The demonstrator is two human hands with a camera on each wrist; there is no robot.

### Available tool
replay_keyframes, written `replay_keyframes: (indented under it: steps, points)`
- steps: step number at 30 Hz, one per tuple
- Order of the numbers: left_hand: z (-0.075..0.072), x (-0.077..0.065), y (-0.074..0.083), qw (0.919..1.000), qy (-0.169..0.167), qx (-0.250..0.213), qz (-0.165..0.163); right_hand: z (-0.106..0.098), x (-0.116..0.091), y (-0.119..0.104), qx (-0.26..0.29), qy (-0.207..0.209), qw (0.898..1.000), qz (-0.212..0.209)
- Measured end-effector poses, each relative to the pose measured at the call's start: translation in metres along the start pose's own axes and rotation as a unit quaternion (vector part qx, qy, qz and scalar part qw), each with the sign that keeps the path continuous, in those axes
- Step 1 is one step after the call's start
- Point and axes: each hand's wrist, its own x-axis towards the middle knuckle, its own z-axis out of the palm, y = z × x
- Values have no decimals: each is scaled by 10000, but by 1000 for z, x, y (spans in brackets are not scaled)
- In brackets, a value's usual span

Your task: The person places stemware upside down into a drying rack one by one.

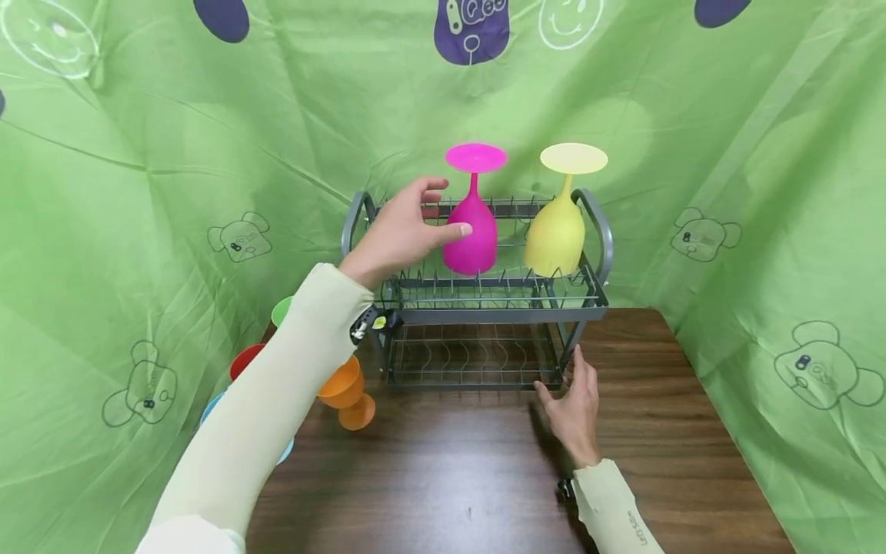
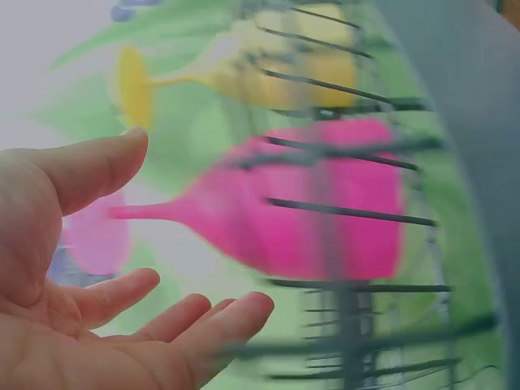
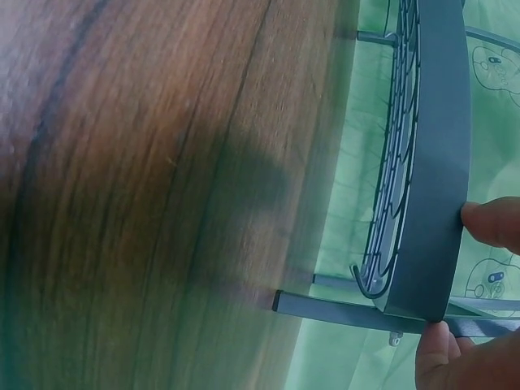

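Observation:
A magenta plastic goblet (image 1: pixel 472 238) stands upside down on the upper tier of a dark grey two-tier dish rack (image 1: pixel 498 315). Just left of it is my left hand (image 1: pixel 404 231), its fingers spread and loosely bent. In the left wrist view a gap shows between this hand (image 2: pixel 97 268) and the goblet (image 2: pixel 325 203). To the right, a yellow goblet (image 1: pixel 556 235) is also inverted on that tier. My right hand (image 1: pixel 576 408) holds the rack's lower front right corner; the right wrist view shows its thumb (image 3: pixel 493 223) and fingers touching the frame (image 3: pixel 443 162).
On the table's left side an orange goblet (image 1: pixel 344 383) stands beside my left forearm. Red (image 1: pixel 244 360), green (image 1: pixel 281 310) and blue (image 1: pixel 210 406) cups are partly hidden behind the sleeve. Green printed cloth (image 1: pixel 311 115) surrounds the dark wooden table (image 1: pixel 443 477).

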Motion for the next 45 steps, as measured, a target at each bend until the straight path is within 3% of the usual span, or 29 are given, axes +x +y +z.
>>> replay_keyframes:
  steps: [6,11,17,22,25,27,33,39,45]
  points:
    - [-24,-46,7,9975,452,-361,404,1,1,0,100,-4,9999,-25]
    - [-32,-87,-9,9879,1101,-571,931,0,-1,1,138,-79,9999,-8]
    - [-19,-131,-50,9609,2144,-1110,1356,-1,-3,2,134,-95,9999,49]
    - [-4,-165,-82,9257,2875,-1942,1510,0,-3,4,175,-104,9998,11]
    - [6,-183,-100,9119,3197,-2126,1449,0,-3,5,184,-76,9998,-32]
    - [13,-192,-112,9081,3375,-2098,1321,0,-2,6,163,-55,9998,-63]
    - [39,-208,-151,8949,4009,-1861,614,0,1,6,171,-38,9998,-129]
    - [74,-211,-201,8743,4640,-1426,30,1,2,3,264,-100,9996,-97]
    - [103,-206,-237,8705,4768,-1065,-594,-2,-1,4,303,-30,9995,-63]
